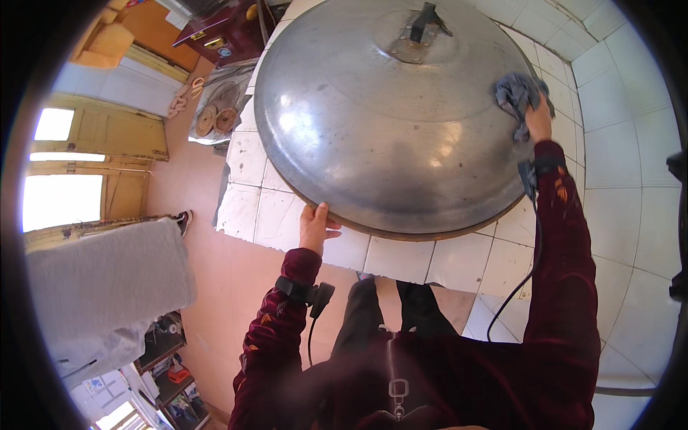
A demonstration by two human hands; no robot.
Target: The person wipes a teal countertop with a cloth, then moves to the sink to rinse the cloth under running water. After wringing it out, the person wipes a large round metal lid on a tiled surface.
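Observation:
A very large, round metal lid (pixel 376 134) with a dark handle (pixel 424 27) covers much of a white tiled counter (pixel 403 258). My right hand (pixel 539 117) holds a crumpled grey cloth (pixel 515 97) against the lid's right side. At the lid's near left rim is my left hand (pixel 317 228), its thumb on the edge and its fingers spread; whether it grips the rim cannot be told. Both wrists carry black straps with cables.
White wall tiles (pixel 613 161) rise close on the right. Left of the counter, two round brown objects (pixel 215 120) lie on a plastic-covered surface beside a dark red cabinet (pixel 226 37). A grey cloth (pixel 113 279) hangs at the far left, above shelves (pixel 172 371).

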